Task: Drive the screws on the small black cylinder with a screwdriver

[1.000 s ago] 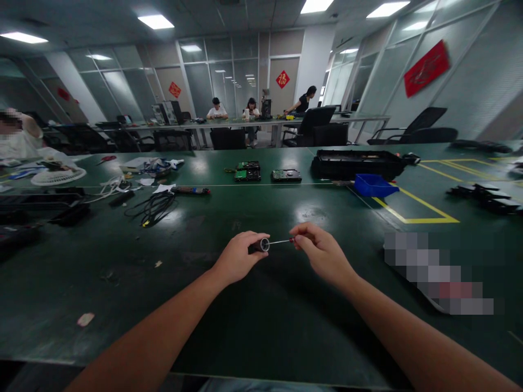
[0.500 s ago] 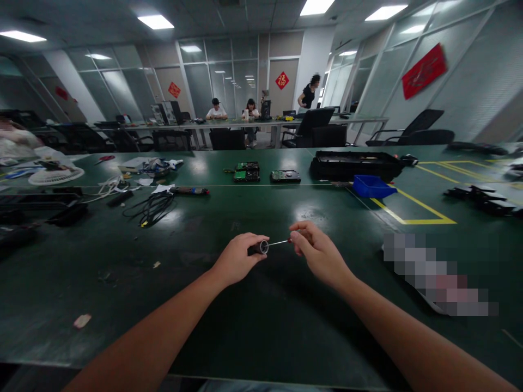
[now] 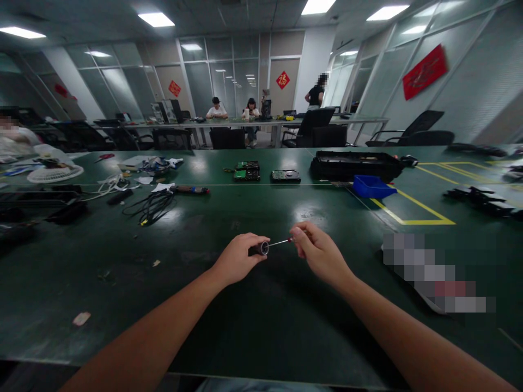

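My left hand (image 3: 238,258) grips a small dark cylinder (image 3: 263,249) between thumb and fingers, its round, light-rimmed end turned to the right. What this cylinder is, I cannot make out. In my right hand (image 3: 314,247) is a thin screwdriver (image 3: 280,242), pinched near its red handle end. Its bright shaft points left, and the tip reaches the open end of the cylinder. Whether the tip touches anything inside is hidden. Both hands are above the green table (image 3: 261,337).
Hard drives (image 3: 285,176) and green circuit boards (image 3: 247,174) lie ahead. Farther right are a long black housing (image 3: 355,165) and a blue bin (image 3: 372,186). Black cables (image 3: 153,208) lie left, and a blurred-out object (image 3: 433,275) is at the right.
My hands keep almost the same place, with the screwdriver still at the cylinder. The red part of the screwdriver shows more clearly beside my right fingers. A standing person in the background has turned.
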A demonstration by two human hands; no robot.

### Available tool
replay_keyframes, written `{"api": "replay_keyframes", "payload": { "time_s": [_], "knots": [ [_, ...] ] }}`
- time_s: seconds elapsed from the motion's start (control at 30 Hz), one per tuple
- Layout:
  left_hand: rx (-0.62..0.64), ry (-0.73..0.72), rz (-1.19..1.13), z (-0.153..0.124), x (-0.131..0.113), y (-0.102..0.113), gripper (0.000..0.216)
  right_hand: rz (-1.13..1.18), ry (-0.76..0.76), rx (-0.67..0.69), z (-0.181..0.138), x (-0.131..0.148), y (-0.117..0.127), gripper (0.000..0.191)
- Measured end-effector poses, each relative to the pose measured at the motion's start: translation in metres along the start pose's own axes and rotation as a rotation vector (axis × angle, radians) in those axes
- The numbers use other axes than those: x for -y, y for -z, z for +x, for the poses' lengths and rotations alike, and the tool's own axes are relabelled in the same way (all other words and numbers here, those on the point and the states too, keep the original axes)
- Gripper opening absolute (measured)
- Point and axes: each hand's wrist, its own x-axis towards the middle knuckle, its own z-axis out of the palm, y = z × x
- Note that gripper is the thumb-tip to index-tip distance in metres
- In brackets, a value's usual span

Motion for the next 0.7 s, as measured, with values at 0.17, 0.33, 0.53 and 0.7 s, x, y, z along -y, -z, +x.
{"api": "replay_keyframes", "payload": {
  "time_s": [0.17, 0.33, 0.53, 0.7],
  "knots": [
    [0.003, -0.012, 0.012, 0.0, 0.001, 0.0, 0.041, 0.005, 0.011, -0.057, -0.001, -0.001, -0.002, 0.027],
    [-0.002, -0.011, 0.015, -0.001, 0.002, 0.0, 0.041, 0.084, 0.017, -0.009, -0.001, 0.0, -0.002, 0.018],
    [0.003, 0.03, 0.005, 0.0, -0.005, 0.001, 0.039, 0.016, 0.0, -0.034, -0.001, -0.001, -0.002, 0.026],
    [-0.004, 0.045, -0.01, 0.0, -0.008, 0.001, 0.041, 0.266, 0.011, -0.1, 0.0, -0.004, -0.004, 0.02]
  ]
}}
